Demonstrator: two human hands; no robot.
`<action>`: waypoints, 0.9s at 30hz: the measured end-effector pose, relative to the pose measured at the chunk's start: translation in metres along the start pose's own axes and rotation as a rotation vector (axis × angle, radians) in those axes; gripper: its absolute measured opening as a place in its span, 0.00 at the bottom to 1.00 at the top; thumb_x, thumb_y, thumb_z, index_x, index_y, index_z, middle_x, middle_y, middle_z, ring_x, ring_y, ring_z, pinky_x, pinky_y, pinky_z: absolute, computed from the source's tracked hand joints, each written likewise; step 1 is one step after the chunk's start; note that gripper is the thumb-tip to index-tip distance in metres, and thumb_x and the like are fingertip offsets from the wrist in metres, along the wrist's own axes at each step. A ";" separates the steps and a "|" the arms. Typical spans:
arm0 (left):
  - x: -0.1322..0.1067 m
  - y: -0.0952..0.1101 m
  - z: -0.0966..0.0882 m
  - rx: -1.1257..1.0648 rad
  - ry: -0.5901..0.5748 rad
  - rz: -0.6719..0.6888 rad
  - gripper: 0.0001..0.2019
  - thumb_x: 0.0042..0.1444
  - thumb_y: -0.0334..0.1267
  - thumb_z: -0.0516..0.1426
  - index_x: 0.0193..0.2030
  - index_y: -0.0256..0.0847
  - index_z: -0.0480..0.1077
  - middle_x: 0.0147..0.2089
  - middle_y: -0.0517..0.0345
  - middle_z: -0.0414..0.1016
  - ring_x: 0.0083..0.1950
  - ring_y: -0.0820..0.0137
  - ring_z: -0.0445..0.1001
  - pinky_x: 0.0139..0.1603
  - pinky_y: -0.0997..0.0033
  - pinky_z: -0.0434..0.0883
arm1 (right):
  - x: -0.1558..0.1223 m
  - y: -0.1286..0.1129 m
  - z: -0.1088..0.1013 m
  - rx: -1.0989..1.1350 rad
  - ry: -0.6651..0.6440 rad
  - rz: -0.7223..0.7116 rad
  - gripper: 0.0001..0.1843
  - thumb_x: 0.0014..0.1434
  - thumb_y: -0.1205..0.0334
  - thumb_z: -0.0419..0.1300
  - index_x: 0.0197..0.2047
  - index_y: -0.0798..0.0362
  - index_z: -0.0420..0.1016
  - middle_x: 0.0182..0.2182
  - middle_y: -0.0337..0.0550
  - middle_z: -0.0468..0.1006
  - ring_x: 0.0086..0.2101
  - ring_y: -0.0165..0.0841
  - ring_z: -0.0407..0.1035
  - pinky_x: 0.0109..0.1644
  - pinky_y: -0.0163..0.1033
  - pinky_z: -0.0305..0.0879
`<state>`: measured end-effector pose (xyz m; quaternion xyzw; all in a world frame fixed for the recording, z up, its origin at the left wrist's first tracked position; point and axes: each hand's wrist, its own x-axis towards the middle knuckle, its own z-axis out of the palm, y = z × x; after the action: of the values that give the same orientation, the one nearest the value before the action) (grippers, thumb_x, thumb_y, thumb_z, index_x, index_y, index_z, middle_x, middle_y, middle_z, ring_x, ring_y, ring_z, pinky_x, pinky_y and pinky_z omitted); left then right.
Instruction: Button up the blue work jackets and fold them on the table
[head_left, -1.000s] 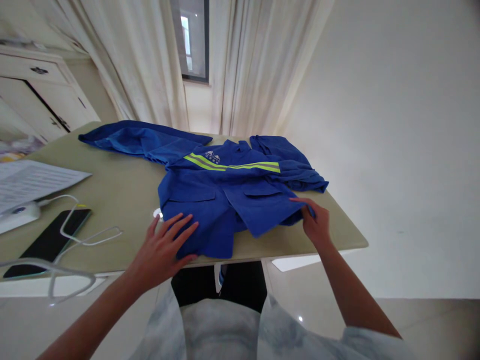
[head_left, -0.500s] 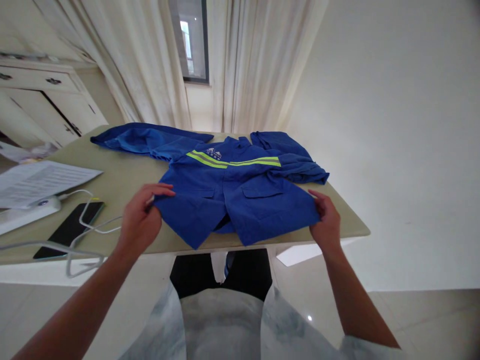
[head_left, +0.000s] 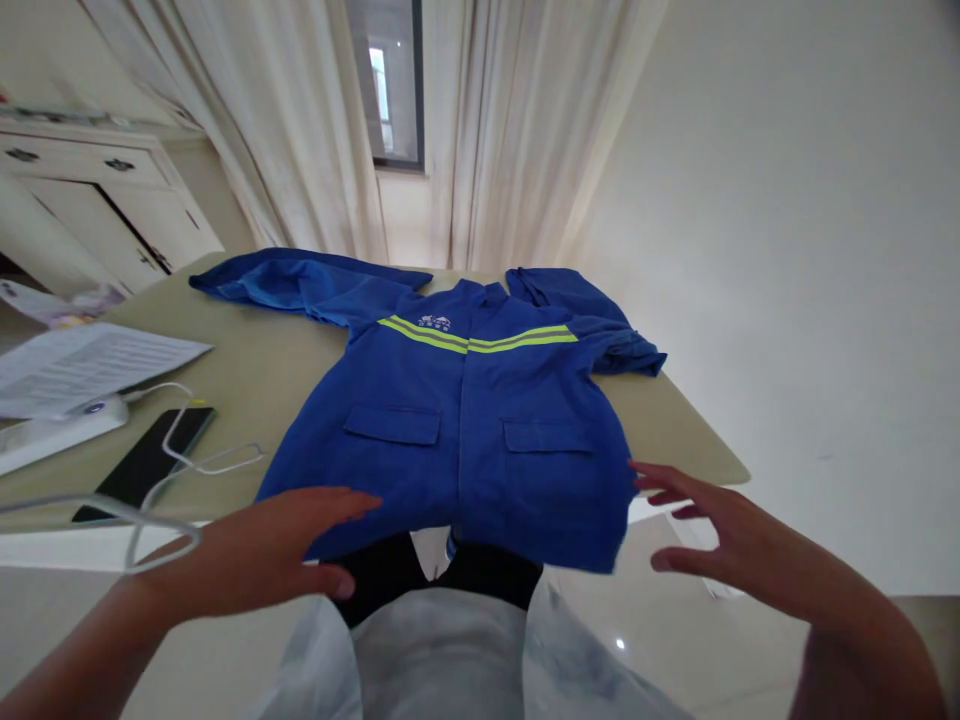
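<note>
A blue work jacket lies front up on the table, collar at the far side and lower hem hanging past the near edge. A yellow-green and grey reflective stripe crosses its chest, with a white logo above it on the left and two pocket flaps below. My left hand is open over the jacket's lower left corner, fingers stretched out and thumb apart. Beside the lower right edge, my right hand is open too, its fingertips close to the cloth; whether they touch it I cannot tell.
Left on the table lie a black phone, a white cable, printed sheets and a white power strip. Behind stand curtains and a white cabinet. A wall rises on the right.
Both hands have let go of the jacket's lower corners. The front panels now lie flatter, meet in the middle and reach nearer to me. My hands have come closer and lower.
</note>
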<state>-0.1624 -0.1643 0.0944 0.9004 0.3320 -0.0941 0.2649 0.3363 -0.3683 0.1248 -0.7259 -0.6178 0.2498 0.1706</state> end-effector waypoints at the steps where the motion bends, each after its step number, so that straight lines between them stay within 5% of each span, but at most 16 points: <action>1: 0.017 0.003 -0.003 0.000 0.036 0.029 0.30 0.63 0.55 0.61 0.70 0.55 0.69 0.66 0.55 0.77 0.63 0.55 0.77 0.64 0.58 0.74 | 0.011 -0.013 0.004 0.014 0.005 -0.030 0.41 0.55 0.43 0.73 0.70 0.41 0.70 0.57 0.51 0.81 0.49 0.47 0.79 0.51 0.51 0.80; 6: 0.132 0.015 -0.020 0.093 0.346 0.225 0.22 0.70 0.49 0.54 0.66 0.47 0.73 0.68 0.49 0.74 0.69 0.57 0.72 0.71 0.55 0.67 | 0.102 -0.089 0.067 0.017 0.114 -0.325 0.24 0.68 0.42 0.63 0.60 0.46 0.77 0.49 0.48 0.81 0.44 0.40 0.78 0.53 0.48 0.76; 8: 0.174 0.012 -0.014 0.151 0.443 0.181 0.24 0.71 0.47 0.53 0.72 0.48 0.67 0.76 0.49 0.64 0.75 0.54 0.63 0.75 0.46 0.60 | 0.135 -0.106 0.105 -0.052 0.003 -0.554 0.26 0.68 0.42 0.64 0.63 0.45 0.75 0.59 0.50 0.75 0.54 0.42 0.74 0.62 0.49 0.71; 11: 0.220 0.001 -0.003 0.195 0.508 0.069 0.28 0.73 0.47 0.48 0.77 0.49 0.58 0.80 0.51 0.54 0.80 0.51 0.54 0.77 0.36 0.51 | 0.171 -0.112 0.142 -0.169 -0.088 -0.660 0.26 0.65 0.40 0.67 0.58 0.46 0.78 0.62 0.50 0.72 0.59 0.46 0.69 0.65 0.52 0.67; 15: 0.264 -0.014 -0.011 0.223 0.528 0.002 0.30 0.73 0.52 0.47 0.77 0.45 0.60 0.79 0.49 0.56 0.79 0.50 0.56 0.77 0.39 0.52 | 0.216 -0.105 0.134 -0.164 -0.131 -0.598 0.23 0.69 0.40 0.61 0.53 0.50 0.79 0.52 0.48 0.78 0.49 0.39 0.75 0.56 0.44 0.73; 18: 0.295 -0.023 -0.033 0.222 0.577 -0.063 0.31 0.72 0.51 0.47 0.76 0.39 0.60 0.78 0.45 0.58 0.77 0.51 0.59 0.76 0.47 0.58 | 0.266 -0.096 0.111 -0.340 0.129 -0.475 0.29 0.69 0.39 0.60 0.61 0.52 0.76 0.61 0.56 0.74 0.59 0.47 0.69 0.65 0.52 0.65; 21: 0.324 -0.037 -0.049 0.238 0.629 -0.146 0.34 0.71 0.52 0.46 0.78 0.37 0.56 0.80 0.44 0.53 0.79 0.48 0.53 0.77 0.45 0.53 | 0.327 -0.083 0.101 -0.470 0.382 -0.203 0.42 0.68 0.34 0.58 0.76 0.49 0.61 0.75 0.59 0.56 0.71 0.57 0.53 0.73 0.63 0.50; 24: 0.348 -0.058 -0.052 0.235 0.557 -0.192 0.36 0.71 0.58 0.43 0.80 0.42 0.53 0.82 0.47 0.48 0.81 0.48 0.48 0.78 0.40 0.48 | 0.383 -0.067 0.109 -0.478 0.298 0.037 0.46 0.69 0.28 0.49 0.80 0.43 0.48 0.78 0.55 0.48 0.74 0.58 0.47 0.73 0.69 0.43; 27: 0.368 -0.081 -0.053 0.227 0.511 -0.230 0.37 0.71 0.60 0.41 0.80 0.44 0.52 0.82 0.48 0.46 0.82 0.50 0.46 0.79 0.42 0.46 | 0.426 -0.056 0.122 -0.472 0.202 0.065 0.43 0.70 0.27 0.39 0.80 0.39 0.49 0.78 0.52 0.49 0.75 0.55 0.45 0.74 0.70 0.38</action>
<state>0.0645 0.1178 -0.0216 0.8752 0.4752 0.0698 0.0581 0.2684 0.0524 -0.0085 -0.7862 -0.6153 0.0303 0.0491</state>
